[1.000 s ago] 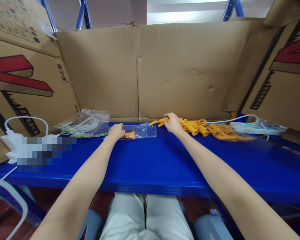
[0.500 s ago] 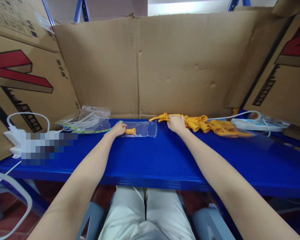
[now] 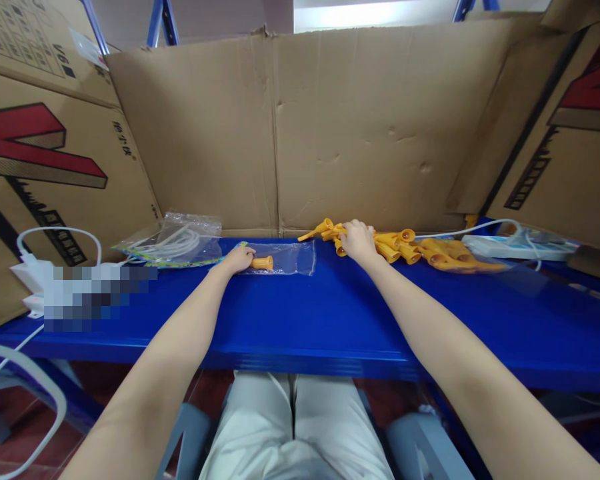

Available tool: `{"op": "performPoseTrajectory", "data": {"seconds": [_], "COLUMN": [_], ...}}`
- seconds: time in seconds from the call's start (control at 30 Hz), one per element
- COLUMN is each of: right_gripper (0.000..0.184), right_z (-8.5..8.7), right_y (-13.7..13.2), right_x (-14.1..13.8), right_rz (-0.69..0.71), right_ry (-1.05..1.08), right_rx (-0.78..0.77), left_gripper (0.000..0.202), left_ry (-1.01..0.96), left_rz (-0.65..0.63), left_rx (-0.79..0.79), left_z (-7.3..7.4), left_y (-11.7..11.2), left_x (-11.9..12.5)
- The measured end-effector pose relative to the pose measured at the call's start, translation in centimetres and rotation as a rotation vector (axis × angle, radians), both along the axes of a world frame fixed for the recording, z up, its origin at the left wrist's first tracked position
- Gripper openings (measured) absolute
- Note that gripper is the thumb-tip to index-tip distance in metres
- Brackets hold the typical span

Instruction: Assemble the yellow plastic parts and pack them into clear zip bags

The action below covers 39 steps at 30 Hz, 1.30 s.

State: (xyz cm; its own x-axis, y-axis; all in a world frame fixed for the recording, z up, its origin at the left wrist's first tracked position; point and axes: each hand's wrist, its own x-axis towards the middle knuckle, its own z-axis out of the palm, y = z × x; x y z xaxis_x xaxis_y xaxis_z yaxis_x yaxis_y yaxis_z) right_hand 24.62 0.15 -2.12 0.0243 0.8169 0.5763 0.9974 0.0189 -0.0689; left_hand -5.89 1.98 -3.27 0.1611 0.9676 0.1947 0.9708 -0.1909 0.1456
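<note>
Over the far part of a blue shelf (image 3: 300,313), the left hand (image 3: 239,259) lies on the left end of a flat clear bag (image 3: 297,259), its fingers bent at the left end of an orange flared piece (image 3: 263,263); whether they grip that piece or only press on the bag cannot be told. The orange flared piece lies lengthwise within the bag's outline, its wide end pointing right. Farther right, the right hand (image 3: 359,241) reaches into a loose pile of orange pieces (image 3: 389,251), its fingers curved down over them; the hand hides whether they close on one. The pile spreads to both sides of this hand, close to the far cardboard panel (image 3: 360,120). Just right of the pile lies a clear bag of more orange pieces (image 3: 453,257), and beyond it on the right a white strip (image 3: 517,248) with a cable. Left of the left hand, near it, lies a clear bag with a coiled white cable (image 3: 180,241). Printed boxes stand at left (image 3: 30,207) and right.
</note>
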Motion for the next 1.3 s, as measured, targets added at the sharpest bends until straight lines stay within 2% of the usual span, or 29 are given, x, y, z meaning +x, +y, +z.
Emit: {"op": "performPoseTrajectory", "data": {"seconds": [0.37, 0.5, 0.6, 0.7, 0.87, 0.93, 1.0, 1.3], "right_gripper": [0.031, 0.029, 0.027, 0.026, 0.031, 0.031, 0.030, 0.025], "right_z": [1.6, 2.6, 3.6, 4.5, 5.4, 5.3, 4.8, 0.5], "right_y": [-1.2, -1.3, -1.3, -1.7, -2.9, -3.1, -3.0, -2.1], "right_x": [0.4, 0.3, 0.1, 0.0, -0.1, -0.3, -0.8, -5.0], "right_rz": [-0.009, 0.033, 0.113, 0.235, 0.424, 0.470, 0.494, 0.545], "right_ry": [-0.031, 0.056, 0.176, 0.269, 0.315, 0.303, 0.303, 0.390], "right_rx": [0.130, 0.219, 0.220, 0.107, -0.274, -0.394, -0.446, -0.417], "left_gripper": [0.042, 0.042, 0.040, 0.039, 0.038, 0.038, 0.038, 0.040], "left_ry": [-0.035, -0.036, -0.061, -0.091, -0.106, -0.110, -0.114, -0.055], "left_rz": [-0.012, -0.021, -0.019, -0.024, -0.027, -0.022, -0.020, -0.057], "left_rx": [0.015, 0.012, 0.027, 0.047, 0.052, 0.053, 0.055, -0.012], "left_z": [-0.1, -0.1, -0.1, -0.1, -0.1, -0.1, -0.1, 0.1], "left_y": [0.1, 0.1, 0.0, 0.0, -0.1, -0.1, -0.1, 0.0], "left_x": [-0.1, -0.1, -0.1, -0.1, 0.0, 0.0, 0.0, 0.0]}}
